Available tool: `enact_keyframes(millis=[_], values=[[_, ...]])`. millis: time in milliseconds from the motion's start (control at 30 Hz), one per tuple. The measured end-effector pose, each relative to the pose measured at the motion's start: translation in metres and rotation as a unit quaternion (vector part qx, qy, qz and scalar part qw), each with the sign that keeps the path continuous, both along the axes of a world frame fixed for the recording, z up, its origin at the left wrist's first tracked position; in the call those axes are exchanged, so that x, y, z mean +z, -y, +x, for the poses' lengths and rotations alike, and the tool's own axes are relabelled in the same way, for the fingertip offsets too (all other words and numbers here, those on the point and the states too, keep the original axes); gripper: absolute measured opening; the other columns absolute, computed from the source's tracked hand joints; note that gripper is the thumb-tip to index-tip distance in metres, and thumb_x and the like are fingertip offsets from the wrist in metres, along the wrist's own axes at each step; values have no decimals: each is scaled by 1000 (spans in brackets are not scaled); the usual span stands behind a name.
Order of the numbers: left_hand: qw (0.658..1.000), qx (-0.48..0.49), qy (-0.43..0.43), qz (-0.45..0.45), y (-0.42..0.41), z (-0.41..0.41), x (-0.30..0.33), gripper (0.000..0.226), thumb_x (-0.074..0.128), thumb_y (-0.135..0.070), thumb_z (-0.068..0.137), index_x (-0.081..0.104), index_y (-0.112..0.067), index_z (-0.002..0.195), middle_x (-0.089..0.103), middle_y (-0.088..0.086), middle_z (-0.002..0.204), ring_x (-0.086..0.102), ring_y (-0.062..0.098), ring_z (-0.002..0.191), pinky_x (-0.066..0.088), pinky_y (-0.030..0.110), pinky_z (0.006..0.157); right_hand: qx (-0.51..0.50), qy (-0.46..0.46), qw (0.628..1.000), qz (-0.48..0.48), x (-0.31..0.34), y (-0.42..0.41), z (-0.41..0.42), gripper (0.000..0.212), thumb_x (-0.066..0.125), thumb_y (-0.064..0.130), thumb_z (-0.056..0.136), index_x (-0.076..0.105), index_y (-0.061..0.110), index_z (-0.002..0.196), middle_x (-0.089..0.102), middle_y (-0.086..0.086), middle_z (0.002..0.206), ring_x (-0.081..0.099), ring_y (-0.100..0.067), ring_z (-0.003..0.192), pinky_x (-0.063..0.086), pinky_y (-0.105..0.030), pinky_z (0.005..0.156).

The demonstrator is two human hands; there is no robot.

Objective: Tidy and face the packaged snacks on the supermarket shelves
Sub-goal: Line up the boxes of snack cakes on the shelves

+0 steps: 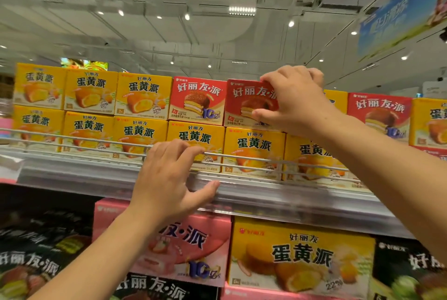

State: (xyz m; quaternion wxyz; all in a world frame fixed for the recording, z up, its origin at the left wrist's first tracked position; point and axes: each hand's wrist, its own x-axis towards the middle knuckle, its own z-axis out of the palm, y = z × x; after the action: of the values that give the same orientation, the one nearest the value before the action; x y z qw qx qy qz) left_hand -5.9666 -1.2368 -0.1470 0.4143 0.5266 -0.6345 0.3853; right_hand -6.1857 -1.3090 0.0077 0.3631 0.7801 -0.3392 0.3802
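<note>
On the top shelf stand two tiers of snack boxes. My right hand (292,99) grips a red pie box (244,104) in the upper tier, fingers over its top right corner and thumb on its front. A second red box (197,100) stands just left of it. Yellow egg-yolk pie boxes (196,142) fill the lower tier. My left hand (169,179) rests on the shelf's wire rail (72,141), fingers curled over the wire, thumb against the shelf's front strip (266,197).
More yellow boxes (90,92) fill the upper tier at left; another red box (379,113) stands at right. Below the shelf sit a pink box (193,246), a large yellow box (302,256) and dark boxes (36,258). A blue banner (396,14) hangs overhead.
</note>
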Motion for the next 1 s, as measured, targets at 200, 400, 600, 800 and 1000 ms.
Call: enact_keyframes(millis=[200, 400, 600, 800, 1000], values=[[1000, -1, 4, 6, -3, 1, -1, 60, 54, -60, 80, 65, -13, 115, 58, 2, 98, 53, 24, 91, 35, 35, 85, 61, 35, 996, 63, 6, -18, 1, 51, 73, 53, 71, 45, 28, 106, 52, 9, 93, 47, -18, 94, 23, -35, 91], [1000, -10, 10, 0, -4, 3, 2, 60, 54, -60, 79, 66, -12, 114, 58, 4, 97, 53, 25, 90, 35, 36, 85, 40, -6, 998, 55, 9, -33, -3, 70, 76, 44, 74, 45, 25, 134, 56, 1, 129, 49, -23, 117, 31, -41, 100], [1000, 10, 7, 23, -9, 2, 4, 63, 47, -57, 79, 66, -7, 113, 57, 9, 94, 52, 31, 89, 35, 45, 86, 34, -18, 998, 59, -4, -75, -22, 78, 63, 56, 76, 40, 23, 142, 53, -1, 136, 48, -24, 123, 34, -47, 102], [995, -94, -7, 30, -3, -50, 8, 50, 43, -43, 85, 67, -9, 113, 61, 10, 101, 55, 30, 98, 37, 46, 89, -19, -21, 994, 106, -44, -102, -83, 73, 69, 42, 82, 37, 22, 145, 49, 2, 139, 43, -18, 125, 39, -40, 105], [983, -175, 32, 50, 3, -142, 16, 48, 42, -41, 82, 67, -12, 111, 62, 9, 108, 56, 31, 104, 33, 45, 91, -98, 4, 982, 163, -77, -127, -178, 78, 52, 57, 79, 34, 24, 147, 46, 5, 142, 40, -12, 129, 40, -40, 107]])
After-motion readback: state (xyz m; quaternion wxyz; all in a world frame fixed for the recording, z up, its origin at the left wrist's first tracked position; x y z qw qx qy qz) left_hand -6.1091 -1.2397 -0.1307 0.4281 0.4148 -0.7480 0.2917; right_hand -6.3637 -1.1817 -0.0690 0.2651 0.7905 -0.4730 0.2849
